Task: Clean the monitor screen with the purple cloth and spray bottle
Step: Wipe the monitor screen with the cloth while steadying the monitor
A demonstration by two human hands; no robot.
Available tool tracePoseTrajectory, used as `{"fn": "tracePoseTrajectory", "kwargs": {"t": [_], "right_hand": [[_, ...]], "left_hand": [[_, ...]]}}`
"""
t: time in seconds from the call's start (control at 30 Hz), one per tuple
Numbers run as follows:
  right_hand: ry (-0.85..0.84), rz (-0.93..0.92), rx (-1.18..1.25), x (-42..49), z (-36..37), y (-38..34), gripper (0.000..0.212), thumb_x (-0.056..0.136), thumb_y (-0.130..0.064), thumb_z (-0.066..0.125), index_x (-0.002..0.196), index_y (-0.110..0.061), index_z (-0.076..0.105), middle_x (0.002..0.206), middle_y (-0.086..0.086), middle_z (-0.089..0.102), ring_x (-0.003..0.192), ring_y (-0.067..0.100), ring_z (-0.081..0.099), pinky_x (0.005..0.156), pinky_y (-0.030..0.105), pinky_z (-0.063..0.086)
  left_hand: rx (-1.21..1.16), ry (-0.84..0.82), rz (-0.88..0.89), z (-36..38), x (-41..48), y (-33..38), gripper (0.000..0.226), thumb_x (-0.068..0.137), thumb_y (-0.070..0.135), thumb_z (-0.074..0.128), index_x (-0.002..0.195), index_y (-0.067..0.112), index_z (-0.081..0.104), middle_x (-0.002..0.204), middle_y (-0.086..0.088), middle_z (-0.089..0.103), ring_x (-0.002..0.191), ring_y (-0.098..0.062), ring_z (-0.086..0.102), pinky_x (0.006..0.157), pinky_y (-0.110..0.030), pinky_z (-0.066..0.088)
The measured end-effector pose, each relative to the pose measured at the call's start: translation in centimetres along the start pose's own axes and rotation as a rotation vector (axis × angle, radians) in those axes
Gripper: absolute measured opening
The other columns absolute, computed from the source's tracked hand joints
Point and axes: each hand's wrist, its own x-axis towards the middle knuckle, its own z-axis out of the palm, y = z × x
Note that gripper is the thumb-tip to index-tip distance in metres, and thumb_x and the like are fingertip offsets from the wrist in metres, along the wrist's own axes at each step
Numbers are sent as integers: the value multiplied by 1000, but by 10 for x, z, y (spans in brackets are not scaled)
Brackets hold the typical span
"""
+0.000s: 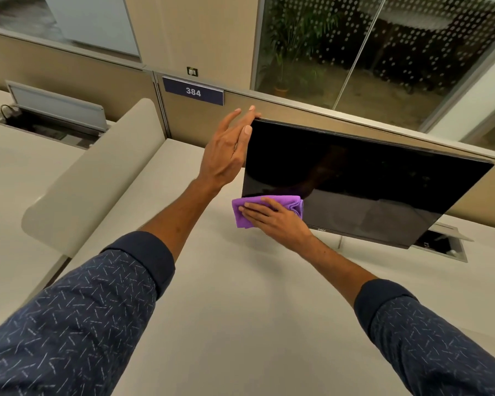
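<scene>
Monitor screen (369,178), dark at the far side of the desk (240,310), probably wants light overlapping strokes rightward from its lower-left corner, where the flat-fingered right hand (275,218) presses the purple cloth (240,215), while the straight-fingered left hand (226,158) braces the upper-left corner.

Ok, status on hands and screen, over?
Left hand open, touching monitor top left corner. Right hand flat, pressing purple cloth on its lower left. Spray bottle not in view. Nothing blocking.

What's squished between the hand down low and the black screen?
The purple cloth. In the head view, the right hand presses it flat against the monitor screen, near the lower left corner.
</scene>
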Motion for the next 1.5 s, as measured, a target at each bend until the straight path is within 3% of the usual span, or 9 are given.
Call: {"fn": "tracePoseTrajectory", "kwargs": {"t": [0.27,0.47,0.67,0.8,0.97,1.13,1.23,1.37,1.5], "right_hand": [[520,484,-54,0,-59,79,72,106,-10,42,172,-19,13,180,3,16,168,24,15,134,60,9],[306,232,-11,-16,-20,47,79,105,-3,42,173,-18,4,181,5,5,168,27,7,135,53,9],[27,74,83,-24,15,-6,91,104,6,51,171,-12,-8,180,4,-12,167,23,-8,131,41,-9],[225,174,33,-18,8,-3,97,98,4,63,172,-12,3,181,5,2,168,26,4,133,49,2],[541,462,70,-2,-21,32,78,104,-7,49,172,-15,12,181,7,11,168,27,10,135,58,4],[592,466,50,3,-24,42,63,113,-30,43,171,-14,22,180,9,14,168,26,8,137,53,-3],[598,467,-17,-2,-16,45,70,111,-13,47,171,-11,13,179,10,-1,168,25,-4,138,46,-4],[670,720,33,-12,-13,47,65,111,-7,48,170,-8,22,179,10,9,167,25,17,137,44,11],[782,1205,128,-35,-6,54,61,113,-10,38,170,-7,18,177,17,22,166,31,21,137,47,14]], "left_hand": [[29,-45,17,-5,0,15,52,116,29,31,163,13,44,170,-6,43,161,-26,35,116,-31,44],[23,-41,18,-8,-1,15,51,117,35,29,161,19,48,170,-1,44,161,-20,33,111,-29,44],[40,-16,3,-4,-2,11,55,116,43,26,162,21,47,169,3,45,161,-16,34,115,-31,45],[55,-27,15,-5,-1,14,56,116,44,25,163,20,45,170,4,43,162,-14,32,119,-28,41],[136,-91,142,-10,14,30,55,116,36,25,165,16,41,174,-2,36,165,-18,27,134,-40,29],[111,-273,212,-7,27,55,56,114,36,25,162,16,48,167,-4,48,161,-20,38,138,-42,18],[54,-251,178,-3,22,60,55,113,34,27,157,14,54,162,-7,55,155,-22,47,137,-43,22],[58,-211,191,1,25,60,53,115,31,27,156,12,56,161,-8,56,155,-22,47,137,-38,21],[32,-164,169,5,21,62,50,118,32,28,156,18,56,163,-2,54,158,-15,43,138,-34,16]]}}
